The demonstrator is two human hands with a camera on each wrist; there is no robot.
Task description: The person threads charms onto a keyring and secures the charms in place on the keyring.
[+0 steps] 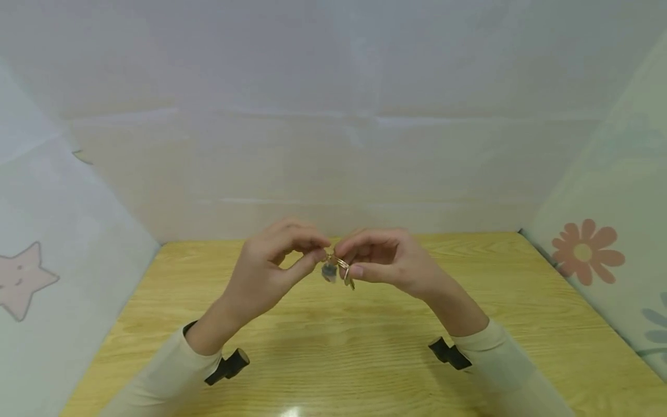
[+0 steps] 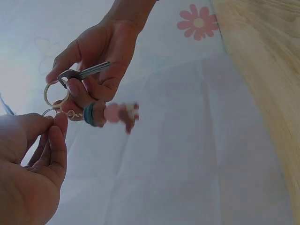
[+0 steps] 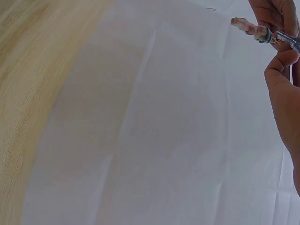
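Note:
Both hands are raised above the wooden table [image 1: 365, 359], meeting at a keyring. My right hand [image 1: 385, 260] [image 2: 96, 61] pinches a metal key [image 2: 86, 71] and its gold split ring [image 2: 56, 93]. My left hand [image 1: 271, 269] [image 2: 33, 154] pinches a smaller ring and short chain [image 2: 61, 112] between thumb and forefinger. From the chain hangs a small pink figure charm with a teal band [image 2: 112, 114] [image 3: 251, 28], blurred. In the head view the keyring [image 1: 337, 269] shows between the fingertips. In the right wrist view the right hand [image 3: 283, 89] is at the right edge.
White sheets enclose the table at the back and both sides. The right sheet [image 1: 599, 231] bears a pink flower print [image 1: 586, 250] and the left one a pale star [image 1: 23, 278]. Black wrist mounts [image 1: 229, 366] [image 1: 450, 353] sit under both cream sleeves.

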